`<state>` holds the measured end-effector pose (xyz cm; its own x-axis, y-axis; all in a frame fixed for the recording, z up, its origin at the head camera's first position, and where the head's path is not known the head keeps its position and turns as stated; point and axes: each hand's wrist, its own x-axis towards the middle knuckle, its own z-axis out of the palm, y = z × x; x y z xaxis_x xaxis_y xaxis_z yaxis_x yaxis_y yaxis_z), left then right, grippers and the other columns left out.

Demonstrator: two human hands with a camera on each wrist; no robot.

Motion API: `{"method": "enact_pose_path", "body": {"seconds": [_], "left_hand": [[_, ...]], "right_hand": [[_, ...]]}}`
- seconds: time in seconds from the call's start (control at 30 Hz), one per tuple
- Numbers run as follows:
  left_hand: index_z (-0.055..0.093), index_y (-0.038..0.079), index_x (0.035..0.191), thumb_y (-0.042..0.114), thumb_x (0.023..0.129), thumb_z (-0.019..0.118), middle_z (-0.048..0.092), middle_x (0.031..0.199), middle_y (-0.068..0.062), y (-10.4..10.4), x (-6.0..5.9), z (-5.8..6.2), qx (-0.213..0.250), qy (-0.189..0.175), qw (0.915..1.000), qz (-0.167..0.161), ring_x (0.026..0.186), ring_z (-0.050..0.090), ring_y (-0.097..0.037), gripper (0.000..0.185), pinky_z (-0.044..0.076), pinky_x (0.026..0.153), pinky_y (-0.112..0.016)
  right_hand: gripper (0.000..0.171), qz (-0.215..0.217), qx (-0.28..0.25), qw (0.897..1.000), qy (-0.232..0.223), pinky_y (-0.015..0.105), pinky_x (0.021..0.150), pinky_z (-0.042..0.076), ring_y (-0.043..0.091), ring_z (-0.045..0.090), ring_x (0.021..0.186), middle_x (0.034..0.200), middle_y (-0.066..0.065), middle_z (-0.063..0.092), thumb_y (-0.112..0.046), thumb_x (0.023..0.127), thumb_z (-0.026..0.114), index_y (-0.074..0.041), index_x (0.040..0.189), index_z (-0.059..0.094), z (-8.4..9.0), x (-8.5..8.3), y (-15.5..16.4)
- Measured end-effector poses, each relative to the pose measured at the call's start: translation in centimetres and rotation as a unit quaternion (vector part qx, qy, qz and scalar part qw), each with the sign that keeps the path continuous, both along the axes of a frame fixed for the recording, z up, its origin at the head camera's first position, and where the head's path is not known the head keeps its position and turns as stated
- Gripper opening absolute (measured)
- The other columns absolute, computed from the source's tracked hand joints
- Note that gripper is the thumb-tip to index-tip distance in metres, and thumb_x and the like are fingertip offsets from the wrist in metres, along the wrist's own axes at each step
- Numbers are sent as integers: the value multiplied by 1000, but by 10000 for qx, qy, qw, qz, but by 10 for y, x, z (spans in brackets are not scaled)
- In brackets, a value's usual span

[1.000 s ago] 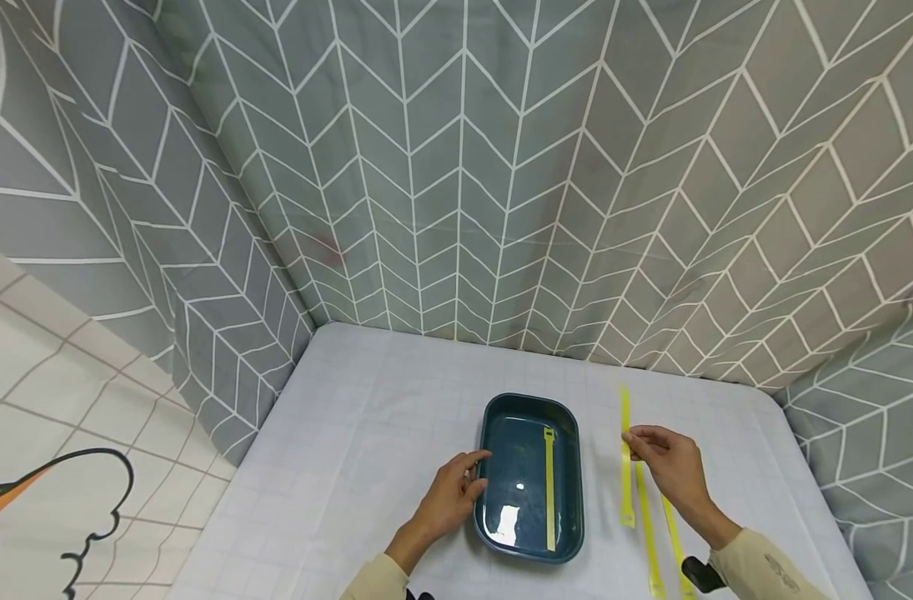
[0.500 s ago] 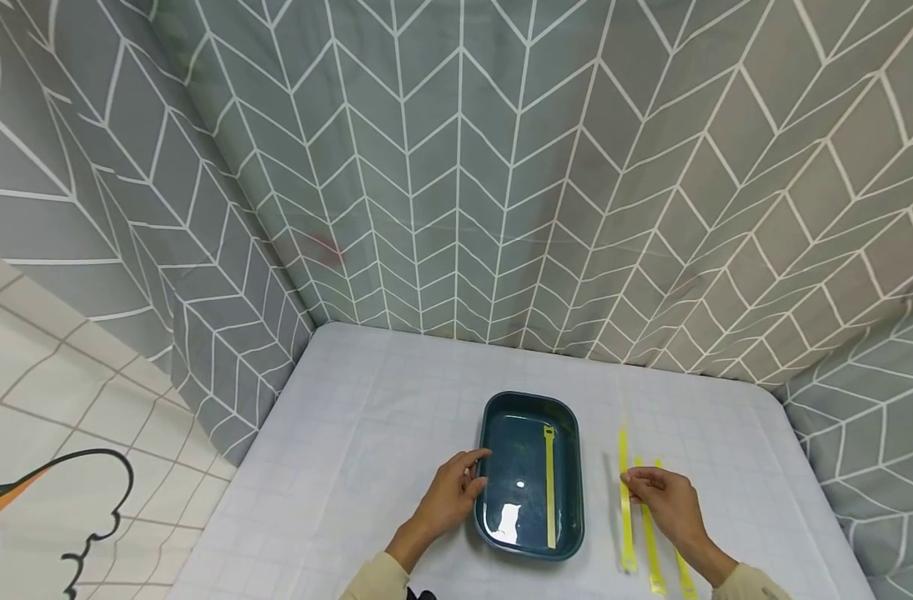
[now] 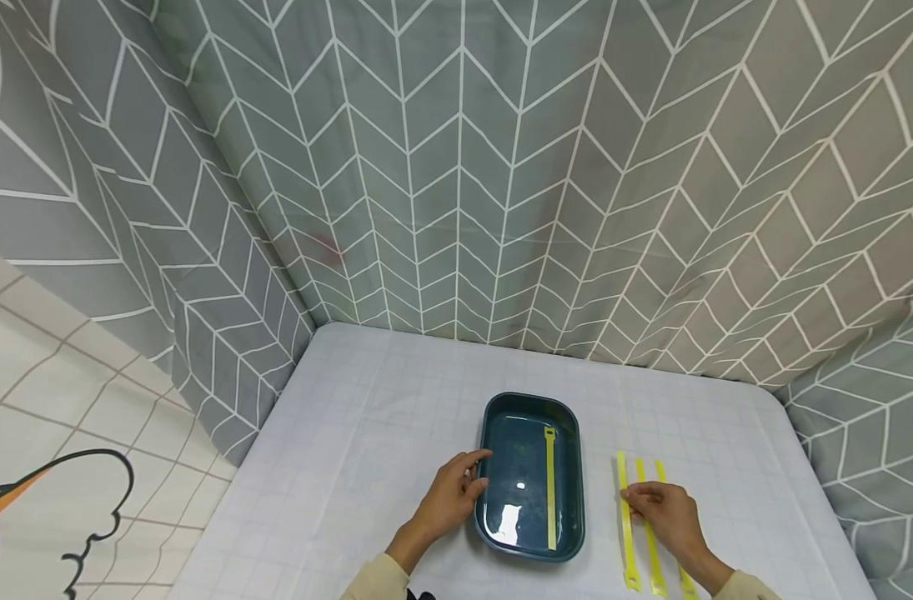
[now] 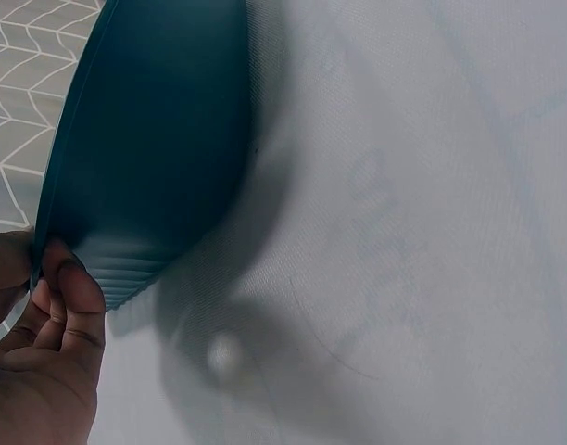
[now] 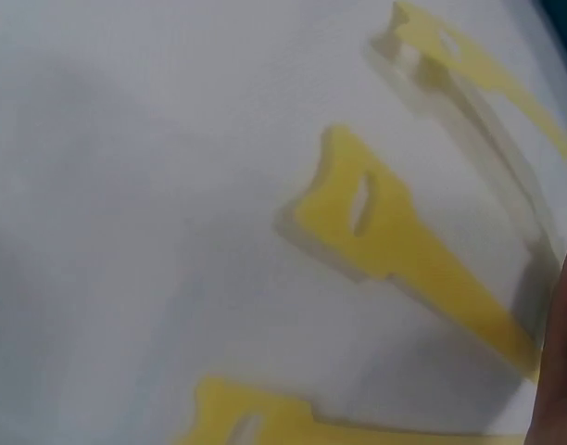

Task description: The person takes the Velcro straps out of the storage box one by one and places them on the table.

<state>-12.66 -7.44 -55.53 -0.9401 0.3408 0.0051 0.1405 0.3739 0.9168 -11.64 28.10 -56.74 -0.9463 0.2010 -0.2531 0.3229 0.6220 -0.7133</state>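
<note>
My left hand pinches the left rim of a dark teal rectangular tray, thumb and fingers on both sides of its wall in the left wrist view. One yellow hook-and-loop cable tie lies lengthwise inside, near the right wall. To the right of the tray, my right hand pinches another yellow cable tie near its middle. In the right wrist view that tie's slotted head stands slightly above the cloth, casting a shadow. Two more ties, a middle one and a right one, lie beside it, partly hidden by the hand.
A white cloth covers the table. Patterned grey curtains hang behind it and on both sides. Tiled-pattern flooring shows at the lower left.
My right hand has moved toward me with the pinched cable tie, bringing it down beside the other two. The left hand and the tray have stayed in place.
</note>
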Motion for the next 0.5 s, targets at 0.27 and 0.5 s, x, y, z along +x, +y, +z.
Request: {"method": "enact_pose_path", "body": {"seconds": [0.27,0.5], "left_hand": [[55,0,137,2,97,61,47,89,-1,0,0,-2,-28,36,10000,-2,59,42,2,40,40,55,-16],[54,-1,137,2,97,61,47,90,-1,0,1,-1,42,13,10000,-16,60,43,1,41,41,55,-17]], "right_hand": [[27,54,6,10000,-36,23,55,54,14,69,61,75,6,74,-14,89,75,10,101,72,-3,-1,-2],[26,73,105,9999,-19,23,54,53,13,68,60,73,5,72,-14,88,75,10,99,72,-4,-2,-4]]}}
